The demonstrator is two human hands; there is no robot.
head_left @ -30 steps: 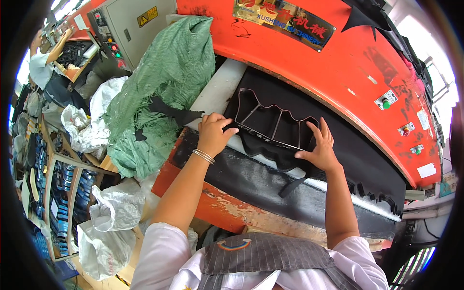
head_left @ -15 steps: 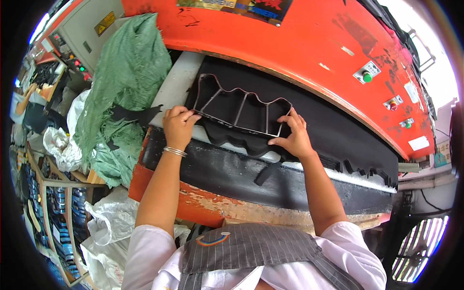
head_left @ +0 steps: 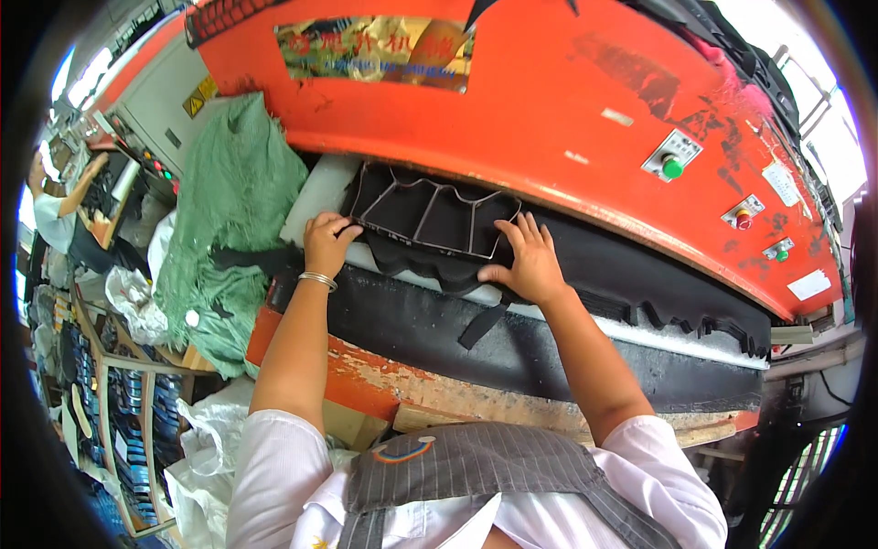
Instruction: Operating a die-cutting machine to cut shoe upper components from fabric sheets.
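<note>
Working at the big orange press (head_left: 549,119), we have the black sheet (head_left: 567,274) spread over the white cutting board (head_left: 315,197), and the dark metal cutting die (head_left: 430,215) lies flat on it under the press head. Placement looks nearly done; no cut shows yet, we judge. Our left hand (head_left: 327,242) curls its fingers on the die's left end, and our right hand (head_left: 526,261) lies flat with fingers spread at its right end. Compared with half a second ago, the die sits further under the head.
</note>
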